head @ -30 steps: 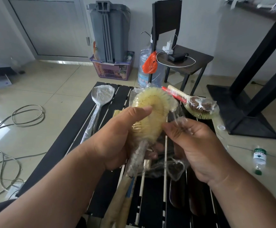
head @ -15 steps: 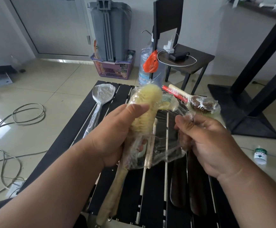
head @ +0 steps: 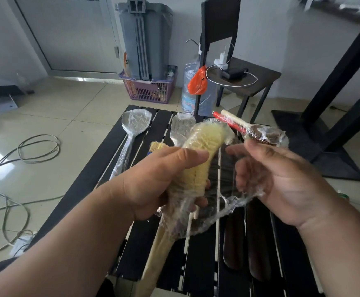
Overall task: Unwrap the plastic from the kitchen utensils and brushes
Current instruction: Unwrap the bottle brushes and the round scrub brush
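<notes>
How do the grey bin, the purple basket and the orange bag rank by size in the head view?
1. Grey bin, clearly largest.
2. Purple basket.
3. Orange bag, smallest.
All three stand at a similar distance, so the order seems reliable.

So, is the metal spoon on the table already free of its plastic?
No, the metal spoon lying on the black table is wrapped in clear plastic film.

No writing, brand, number or sign can be read anywhere. The label on the water bottle (head: 189, 97) is blurred.
</notes>
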